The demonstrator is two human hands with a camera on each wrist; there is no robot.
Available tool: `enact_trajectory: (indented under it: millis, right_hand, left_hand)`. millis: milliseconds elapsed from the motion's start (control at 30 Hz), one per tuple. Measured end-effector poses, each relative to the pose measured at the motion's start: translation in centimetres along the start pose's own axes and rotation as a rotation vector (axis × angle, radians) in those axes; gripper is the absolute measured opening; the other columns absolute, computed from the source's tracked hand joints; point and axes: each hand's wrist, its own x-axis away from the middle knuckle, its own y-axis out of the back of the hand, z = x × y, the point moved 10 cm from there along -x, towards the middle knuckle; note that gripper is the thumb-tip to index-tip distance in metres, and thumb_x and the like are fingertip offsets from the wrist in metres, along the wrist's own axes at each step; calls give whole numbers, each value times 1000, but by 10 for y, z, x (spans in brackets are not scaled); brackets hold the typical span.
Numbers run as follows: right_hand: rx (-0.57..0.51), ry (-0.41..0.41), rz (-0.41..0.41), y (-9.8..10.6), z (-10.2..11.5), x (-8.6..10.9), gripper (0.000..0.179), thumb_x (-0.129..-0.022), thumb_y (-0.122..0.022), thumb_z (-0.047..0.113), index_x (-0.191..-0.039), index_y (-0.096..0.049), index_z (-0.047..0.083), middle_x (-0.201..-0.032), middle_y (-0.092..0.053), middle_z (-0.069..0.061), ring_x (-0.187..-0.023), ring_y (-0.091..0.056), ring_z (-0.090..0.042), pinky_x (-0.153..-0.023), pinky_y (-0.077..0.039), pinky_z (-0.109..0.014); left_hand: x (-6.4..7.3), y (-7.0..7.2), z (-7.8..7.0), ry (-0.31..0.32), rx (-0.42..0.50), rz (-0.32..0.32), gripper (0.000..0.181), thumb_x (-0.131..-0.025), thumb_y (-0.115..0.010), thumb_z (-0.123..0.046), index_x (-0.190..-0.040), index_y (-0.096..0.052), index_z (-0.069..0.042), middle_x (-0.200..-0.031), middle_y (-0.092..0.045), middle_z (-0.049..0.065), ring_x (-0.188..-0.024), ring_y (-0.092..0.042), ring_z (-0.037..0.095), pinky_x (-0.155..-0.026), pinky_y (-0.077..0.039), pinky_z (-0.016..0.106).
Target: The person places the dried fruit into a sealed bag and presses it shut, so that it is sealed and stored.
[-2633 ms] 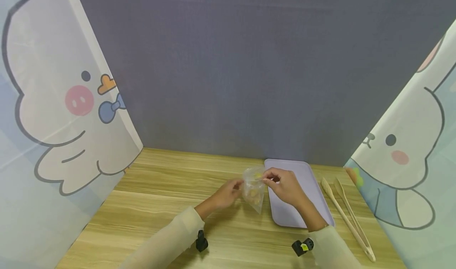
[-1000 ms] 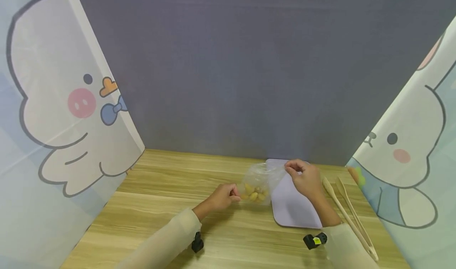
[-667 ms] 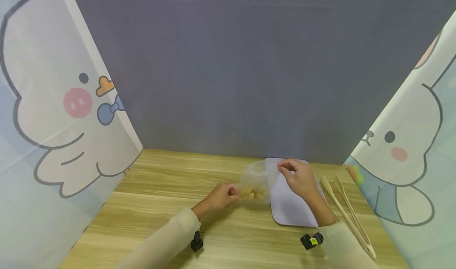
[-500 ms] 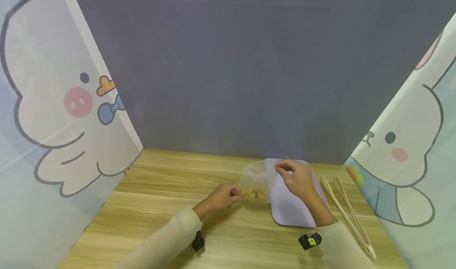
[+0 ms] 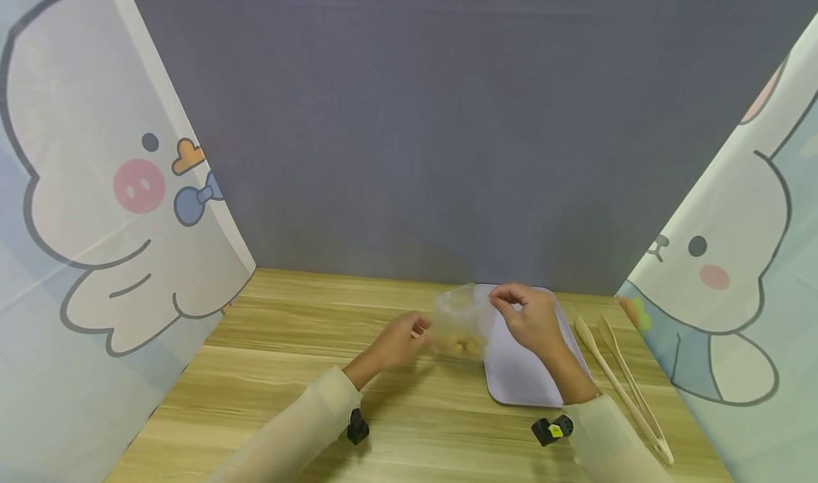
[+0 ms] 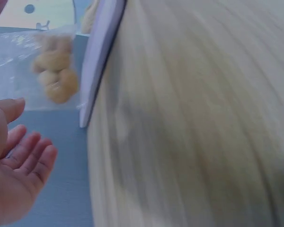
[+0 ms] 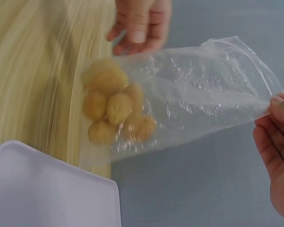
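A clear plastic bag (image 5: 455, 314) hangs over the table beside the tray, with several round yellow-brown pieces (image 7: 118, 109) gathered at its bottom. My right hand (image 5: 527, 319) pinches the bag's upper right corner between thumb and fingertips, as the right wrist view shows up close. At the bag's left side is my left hand (image 5: 399, 339). Its thumb and fingers are spread apart with nothing between them. In the left wrist view, these loosely bent fingers (image 6: 33, 158) are just short of the bag.
Partly behind the bag and right hand lies a pale purple tray (image 5: 524, 376) on the wooden table (image 5: 287, 369). Long wooden tongs (image 5: 629, 398) rest at its right. A grey panel (image 5: 409, 128) rises along the table's back edge.
My left hand has let go of the bag's lower left side and its fingers have spread. My right hand, keeping its pinch, has shifted slightly left over the last second.
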Motion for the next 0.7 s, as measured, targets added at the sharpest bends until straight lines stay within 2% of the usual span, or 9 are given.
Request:
enact_trajectory:
  millis: [100, 233, 333, 467, 600, 700]
  right_hand:
    - [2, -7, 9, -2, 1, 1, 15, -78, -83, -1, -85, -77, 11, -79, -77, -1, -71, -69, -6, -65, -57, -25]
    - [-12, -13, 8, -3, 2, 2, 15, -78, -83, -3, -84, -78, 10, -79, -77, -2, -71, -69, -5, -68, -52, -13]
    - [-29, -14, 3, -5, 1, 3, 16, -77, -83, -4, -83, -77, 10, -78, -77, -2, -70, -68, -4, -69, -50, -8]
    - [-56, -27, 4, -7, 0, 5, 17, -77, -82, -5, -83, -77, 10, -77, -76, -1, -70, -67, -1, -69, -50, -8]
    - [-73, -38, 7, -9, 1, 6, 16, -78, -81, -5, -83, -77, 10, -77, -76, -1, -70, -66, 1, -69, -50, -8]
    - [-72, -38, 7, -9, 1, 6, 16, -79, -82, -4, -83, -77, 10, -77, -76, -1, -70, -67, 0, -70, -49, -7]
  left_hand:
    - [-2, 8, -10, -60, 55, -45, 32, -102, -63, -21, -128, -59, -3, -125, -66, 14, -108, -66, 25, -90, -57, 36]
    - [-2, 16, -23, -121, 88, -111, 33, -101, -65, -18, -129, -56, -2, -124, -65, 17, -106, -67, 24, -90, -57, 33]
    - [-2, 23, -33, -159, 79, -165, 39, -100, -67, -17, -134, -53, -4, -123, -65, 14, -106, -67, 22, -89, -57, 31]
    - [-1, 30, -50, -243, 44, -224, 43, -98, -69, -15, -137, -54, -2, -124, -65, 12, -102, -69, 20, -88, -58, 28]
    - [0, 33, -61, -315, -11, -263, 30, -98, -68, -12, -126, -63, -4, -116, -68, 11, -94, -70, 19, -84, -59, 26]
    - [-1, 34, -62, -310, -32, -271, 20, -96, -70, -12, -115, -69, -8, -108, -70, 7, -90, -70, 17, -81, -59, 25]
